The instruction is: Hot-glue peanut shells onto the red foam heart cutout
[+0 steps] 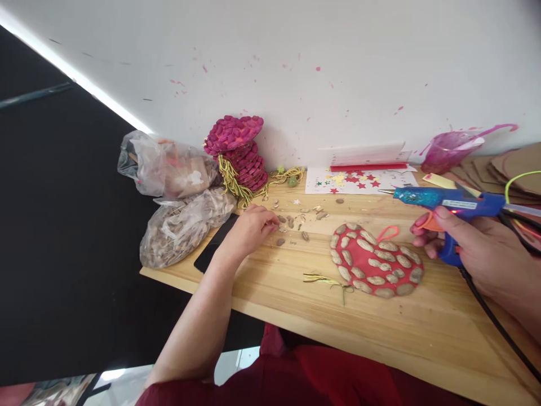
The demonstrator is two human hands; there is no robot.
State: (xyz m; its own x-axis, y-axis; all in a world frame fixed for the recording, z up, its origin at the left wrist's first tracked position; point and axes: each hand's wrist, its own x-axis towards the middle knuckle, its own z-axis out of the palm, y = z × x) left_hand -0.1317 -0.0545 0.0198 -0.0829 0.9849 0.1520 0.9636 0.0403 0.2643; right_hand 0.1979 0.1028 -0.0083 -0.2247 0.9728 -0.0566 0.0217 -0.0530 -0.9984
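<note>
My right hand [477, 248] grips a blue hot glue gun [452, 202], its metal nozzle pointing left and a finger on the orange trigger. Below the nozzle lies a red heart [361, 260] with an orange loop, bordered by glued peanuts in their shells, with more inside; part of its red middle is bare. My left hand [256, 228] rests on the table at the left, fingers drawn together at the edge of some scattered peanut shells [305, 235]. Whatever sits between those fingertips is hidden. A small yellow-green thread tassel [325, 278] lies left of the heart.
Pink peanut-covered pieces [243, 152] stand stacked by the wall. Plastic bags [181, 225] and a dark phone [215, 242] are at the left. Behind are paper with star stickers [359, 181], a pink-stained cup [448, 151] and cardboard pieces [513, 169]. The gun's black cord [486, 307] runs right.
</note>
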